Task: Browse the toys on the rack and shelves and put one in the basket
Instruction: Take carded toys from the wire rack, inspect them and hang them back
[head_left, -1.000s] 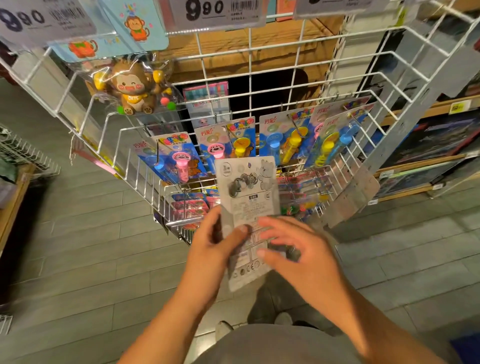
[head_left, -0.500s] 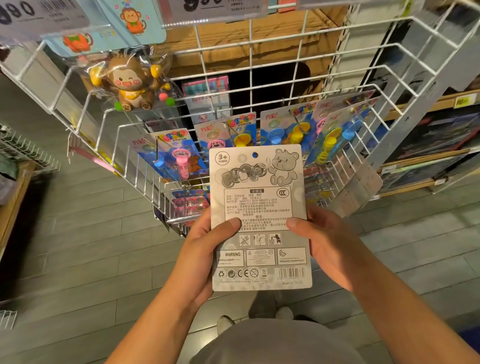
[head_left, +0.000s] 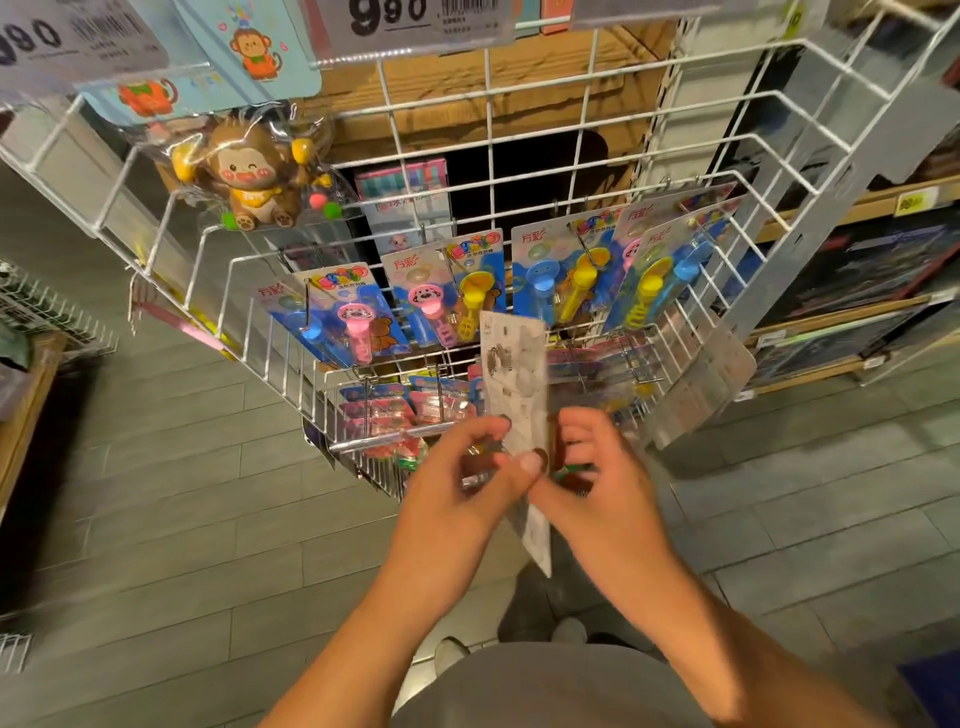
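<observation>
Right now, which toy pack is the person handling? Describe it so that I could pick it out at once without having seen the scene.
Start at the white wire rack hung with bright blue bubble-wand cards. Just in front of its lowest tier, the left hand and right hand meet on one pack. It alone is off the hooks, turned nearly edge-on, showing a pale grey printed back instead of a colourful front.
</observation>
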